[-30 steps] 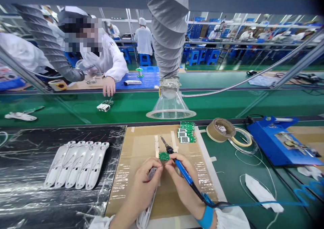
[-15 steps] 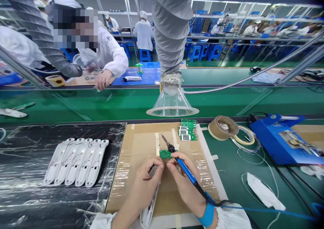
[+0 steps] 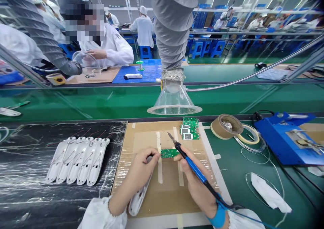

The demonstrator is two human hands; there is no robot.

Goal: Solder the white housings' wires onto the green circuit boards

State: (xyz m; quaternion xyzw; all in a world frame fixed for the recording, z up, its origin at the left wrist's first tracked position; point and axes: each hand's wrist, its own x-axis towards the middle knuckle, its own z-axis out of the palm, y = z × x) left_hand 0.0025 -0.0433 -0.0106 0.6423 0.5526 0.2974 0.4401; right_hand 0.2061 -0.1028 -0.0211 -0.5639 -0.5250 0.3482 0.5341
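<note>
My right hand (image 3: 198,180) grips a blue-handled soldering iron (image 3: 194,170), its tip pointing up and left above the cardboard. The fingers of this hand also reach the right end of a green circuit board (image 3: 169,153). At the board's left end, my left hand (image 3: 143,168) is closed in a pinch. A thin dark wire (image 3: 149,158) shows at its fingers, partly hidden. Under that hand lies a long white plastic housing (image 3: 136,200), slanted and partly covered by the hand and forearm.
Several white housings (image 3: 77,161) with thin wires lie on the black mat at left. Several circuit boards (image 3: 190,129) sit at the cardboard's far right. A tape roll (image 3: 215,129), blue metal device (image 3: 278,144) and white wrapper (image 3: 269,193) lie rightward. A clear fume hood (image 3: 174,102) hangs ahead.
My hands have moved apart, the left toward the board's left end and the right toward its right end. The housing's near end has shifted left. The co-worker's hand has drawn back from the partition.
</note>
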